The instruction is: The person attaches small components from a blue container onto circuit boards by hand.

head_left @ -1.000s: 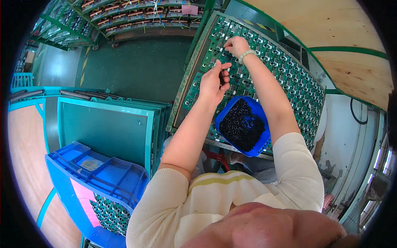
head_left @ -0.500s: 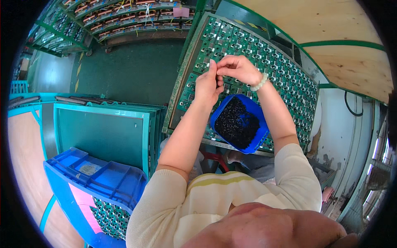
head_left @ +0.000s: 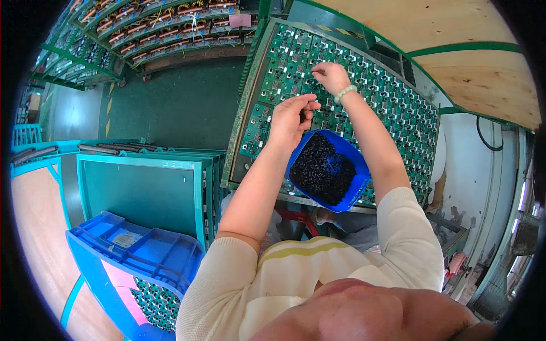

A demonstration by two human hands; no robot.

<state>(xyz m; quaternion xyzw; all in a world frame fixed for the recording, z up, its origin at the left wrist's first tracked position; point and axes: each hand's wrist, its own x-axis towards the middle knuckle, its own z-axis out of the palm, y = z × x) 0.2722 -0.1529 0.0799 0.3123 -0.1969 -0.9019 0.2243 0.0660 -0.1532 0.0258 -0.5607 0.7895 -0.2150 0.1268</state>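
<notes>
A large panel of green circuit boards (head_left: 392, 128) with rows of pale, metallic-looking components lies in front of me. My right hand (head_left: 331, 78), with a beaded bracelet at the wrist, is over its far half. Its thumb and fingertips are pinched together; whatever is between them is too small to make out. Nearer and to the left, my left hand (head_left: 291, 120) hovers above the boards with curled fingers. Small black parts show dark inside its palm. Just below the hands, a blue bin (head_left: 359, 190) holds many loose small black parts (head_left: 321, 167).
At the left stand stacked green-framed panels (head_left: 139, 179) and a blue crate (head_left: 133, 238), beside more circuit boards (head_left: 154, 304). Racks of copper-coloured components (head_left: 170, 28) are at the far left. Wooden boards in a green frame (head_left: 478, 79) rise at the right.
The hands have come apart. My right hand moved up and slightly right over the boards, while my left hand dropped a little nearer. The blue bin stayed in place.
</notes>
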